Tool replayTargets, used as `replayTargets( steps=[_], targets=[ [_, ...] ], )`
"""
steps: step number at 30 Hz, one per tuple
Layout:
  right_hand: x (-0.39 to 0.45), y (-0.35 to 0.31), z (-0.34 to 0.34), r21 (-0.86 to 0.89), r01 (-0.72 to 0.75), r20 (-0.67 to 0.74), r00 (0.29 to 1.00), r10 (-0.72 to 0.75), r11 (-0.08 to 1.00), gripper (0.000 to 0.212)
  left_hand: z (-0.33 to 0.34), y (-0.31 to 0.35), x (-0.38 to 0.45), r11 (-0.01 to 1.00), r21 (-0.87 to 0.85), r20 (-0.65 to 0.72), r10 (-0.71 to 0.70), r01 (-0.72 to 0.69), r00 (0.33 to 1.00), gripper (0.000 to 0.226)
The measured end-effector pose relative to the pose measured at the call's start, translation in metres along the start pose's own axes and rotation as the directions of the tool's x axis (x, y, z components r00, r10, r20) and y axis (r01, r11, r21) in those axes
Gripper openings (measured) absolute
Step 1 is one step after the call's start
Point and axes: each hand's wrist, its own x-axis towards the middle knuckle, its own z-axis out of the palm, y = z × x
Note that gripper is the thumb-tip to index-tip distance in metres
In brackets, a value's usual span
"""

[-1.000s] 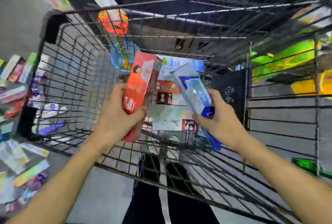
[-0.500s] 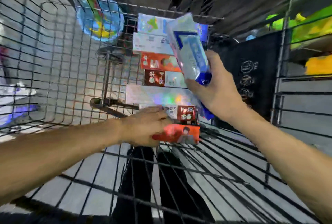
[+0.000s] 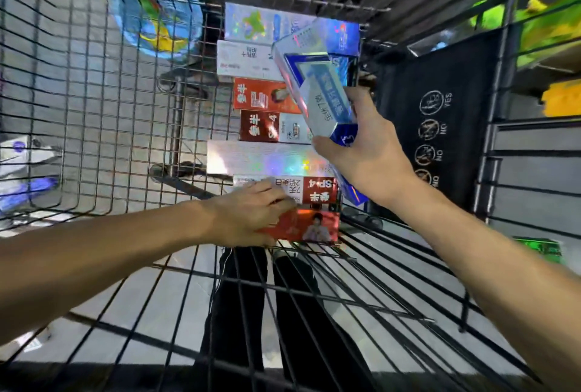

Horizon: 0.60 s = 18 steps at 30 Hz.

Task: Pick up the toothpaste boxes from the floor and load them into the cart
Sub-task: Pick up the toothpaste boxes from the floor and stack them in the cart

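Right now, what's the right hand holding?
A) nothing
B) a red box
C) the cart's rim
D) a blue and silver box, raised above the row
D: the right hand grips the blue and silver box raised over the boxes lying in the cart.

A single wide-angle head-worn camera looks steeply down and forward from close above into the wire cart (image 3: 94, 115), both forearms reaching in from the bottom edge, floor visible through the mesh
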Motion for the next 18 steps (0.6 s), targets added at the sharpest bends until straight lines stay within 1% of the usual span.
replayTargets(
  steps=[1,4,5,7,9,11,13,14,16,17,18],
  targets=[
    [0.001,-0.001,0.001,0.002,-0.003,0.001,1.000,0.003,1.000,0.055,0.001,-0.002,-0.002,0.999,-0.022,-0.009,-0.023,0.023,1.000,0.082],
    [0.002,0.000,0.004,0.011,-0.023,0.012,1.000,0.022,1.000,0.056,0.003,-0.003,-0.007,0.999,0.034,-0.082,-0.038,0.041,0.996,0.084],
    [0.002,0.000,0.005,0.005,-0.022,0.019,1.000,0.021,1.000,0.057,0.007,-0.004,-0.006,0.999,0.040,-0.110,-0.020,0.024,0.994,0.081],
    [0.002,0.000,0.008,-0.015,-0.016,0.033,0.999,0.017,1.000,0.061,0.010,-0.003,-0.003,1.000,0.010,-0.140,0.012,-0.011,0.990,0.066],
    [0.001,0.001,0.011,-0.022,-0.006,0.045,0.999,0.007,1.000,0.066,0.010,0.000,-0.002,0.999,-0.037,-0.136,0.025,-0.031,0.990,0.051],
    [0.000,0.001,0.012,-0.027,0.009,0.054,0.998,-0.008,1.000,0.066,0.008,0.002,-0.002,0.998,-0.064,-0.108,-0.006,-0.001,0.994,0.051],
    [0.001,0.001,0.012,-0.032,0.020,0.061,0.998,-0.018,0.999,0.065,0.000,0.005,-0.007,0.995,-0.066,-0.100,-0.082,0.075,0.992,0.059],
    [0.001,0.001,0.012,-0.031,0.022,0.067,0.998,-0.020,0.999,0.064,-0.005,0.004,-0.010,0.985,-0.074,-0.065,-0.161,0.156,0.985,0.065],
    [0.001,0.001,0.012,-0.025,0.023,0.080,0.997,-0.021,0.999,0.065,-0.019,0.001,-0.023,0.927,-0.101,0.073,-0.355,0.361,0.932,0.076],
    [0.002,0.000,0.013,-0.024,0.024,0.084,0.996,-0.022,0.999,0.065,-0.022,-0.004,-0.031,0.886,-0.145,0.105,-0.429,0.440,0.897,0.081],
    [0.002,0.000,0.013,-0.024,0.023,0.084,0.996,-0.021,0.999,0.065,-0.025,-0.011,-0.038,0.839,-0.200,0.136,-0.488,0.507,0.862,0.081]
  ],
)
